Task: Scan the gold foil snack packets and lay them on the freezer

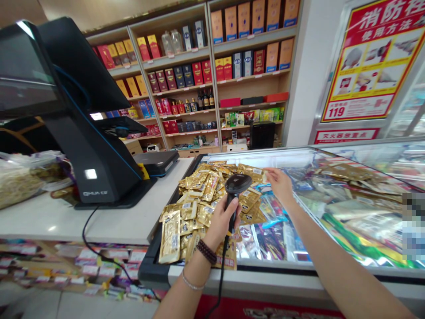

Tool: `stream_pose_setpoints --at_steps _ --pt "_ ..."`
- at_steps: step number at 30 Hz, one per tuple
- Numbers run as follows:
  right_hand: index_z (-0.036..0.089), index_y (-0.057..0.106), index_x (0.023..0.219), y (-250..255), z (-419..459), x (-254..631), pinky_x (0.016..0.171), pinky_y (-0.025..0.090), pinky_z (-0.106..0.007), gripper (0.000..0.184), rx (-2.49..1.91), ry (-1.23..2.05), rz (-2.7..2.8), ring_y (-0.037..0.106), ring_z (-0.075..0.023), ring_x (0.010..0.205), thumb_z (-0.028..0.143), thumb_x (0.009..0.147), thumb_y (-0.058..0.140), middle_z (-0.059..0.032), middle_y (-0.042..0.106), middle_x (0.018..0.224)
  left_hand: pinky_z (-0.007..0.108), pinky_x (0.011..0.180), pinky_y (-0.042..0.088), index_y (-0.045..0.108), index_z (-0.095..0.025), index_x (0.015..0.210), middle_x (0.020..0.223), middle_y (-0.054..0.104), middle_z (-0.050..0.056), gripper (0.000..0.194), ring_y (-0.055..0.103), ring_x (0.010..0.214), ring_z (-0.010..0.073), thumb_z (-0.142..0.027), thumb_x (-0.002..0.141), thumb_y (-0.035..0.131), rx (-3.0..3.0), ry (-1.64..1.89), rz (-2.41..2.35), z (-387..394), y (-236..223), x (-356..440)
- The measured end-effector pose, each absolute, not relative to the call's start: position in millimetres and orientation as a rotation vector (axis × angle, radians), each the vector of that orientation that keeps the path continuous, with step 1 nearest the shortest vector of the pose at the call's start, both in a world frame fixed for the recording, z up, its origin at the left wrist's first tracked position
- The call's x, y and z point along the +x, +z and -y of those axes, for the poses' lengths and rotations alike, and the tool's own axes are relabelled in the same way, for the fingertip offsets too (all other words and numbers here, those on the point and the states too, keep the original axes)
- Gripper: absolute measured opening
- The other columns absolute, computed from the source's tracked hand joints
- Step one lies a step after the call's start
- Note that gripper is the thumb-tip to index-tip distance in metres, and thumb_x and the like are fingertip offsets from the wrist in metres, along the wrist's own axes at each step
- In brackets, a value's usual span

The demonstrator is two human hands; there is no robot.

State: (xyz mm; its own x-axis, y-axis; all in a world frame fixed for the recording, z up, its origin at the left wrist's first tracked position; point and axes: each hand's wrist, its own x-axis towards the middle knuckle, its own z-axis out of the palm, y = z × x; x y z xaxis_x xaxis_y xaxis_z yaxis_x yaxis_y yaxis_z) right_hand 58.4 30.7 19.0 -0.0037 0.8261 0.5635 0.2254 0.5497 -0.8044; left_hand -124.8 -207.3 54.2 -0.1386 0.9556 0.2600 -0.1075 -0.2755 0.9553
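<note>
My left hand (223, 220) is wrapped round the handle of a black barcode scanner (238, 182), whose cord runs down over the front edge of the freezer. Beneath and around the scanner lies a heap of shiny gold foil packets (195, 210) on the freezer's glass top. At the far right of the heap, my right hand (279, 182) pinches the corner of one gold packet (253, 173), which bears a white barcode label. Part of the heap is hidden behind the scanner and my left hand.
A chest freezer (335, 277) with glass lids holds colourful bags. To the left, a point-of-sale terminal (96, 155) and a flat black device (156, 161) stand on a white counter (133, 226). Shelves (186, 93) of boxes and bottles line the back wall. A dark cord (109, 259) hangs off the counter.
</note>
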Motion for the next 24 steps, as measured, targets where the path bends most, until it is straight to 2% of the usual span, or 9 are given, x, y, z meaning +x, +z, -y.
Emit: stream_pose_setpoints --at_steps 6,13,18,21,24 --pt "0.022 0.084 0.111 20.2 -31.2 59.9 0.078 0.066 -0.046 0.047 -0.933 0.590 1.531 0.083 -0.0316 0.076 0.061 0.091 0.066 -0.0105 0.087 0.090 0.022 0.041 0.032 0.058 -0.023 0.099 0.076 0.061 -0.006 0.072 0.048 0.043 0.0059 -0.089 0.084 0.081 1.257 1.543 -1.032 207.8 53.3 -124.7" --pt "0.023 0.083 0.111 21.2 -30.7 59.8 0.079 0.067 -0.047 0.047 -0.948 0.586 1.526 0.083 -0.0329 0.076 0.062 0.090 0.066 -0.0114 0.088 0.090 0.021 0.039 0.031 0.058 -0.022 0.100 0.074 0.060 -0.007 0.075 0.047 0.042 0.0059 -0.092 0.081 0.082 1.255 1.544 -1.018 207.3 55.1 -123.6" --pt "0.024 0.083 0.110 17.1 -35.3 59.8 0.079 0.069 -0.049 0.040 -0.971 0.666 1.455 0.083 -0.0336 0.076 0.052 0.085 0.069 -0.0108 0.088 0.091 0.021 0.039 0.032 0.057 -0.023 0.095 0.075 0.060 -0.007 0.073 0.048 0.041 0.0055 -0.090 0.082 0.083 1.250 1.548 -1.028 207.3 54.6 -124.1" --pt "0.025 0.083 0.108 8.9 -43.5 62.5 0.070 0.071 -0.047 0.037 -1.015 0.808 1.279 0.083 -0.0327 0.074 0.046 0.079 0.074 -0.0084 0.087 0.088 0.021 0.039 0.034 0.059 -0.022 0.098 0.075 0.061 -0.006 0.073 0.047 0.041 0.0056 -0.089 0.082 0.083 1.218 1.561 -1.037 206.3 53.2 -124.7" --pt "0.026 0.080 0.100 -0.4 -55.8 73.7 0.062 0.071 -0.046 0.030 -1.007 0.904 1.105 0.080 -0.0304 0.066 0.043 0.075 0.079 -0.0042 0.081 0.075 0.020 0.040 0.034 0.064 -0.021 0.104 0.074 0.061 -0.007 0.077 0.047 0.041 0.0056 -0.090 0.079 0.084 1.158 1.592 -1.059 205.6 54.2 -123.8"
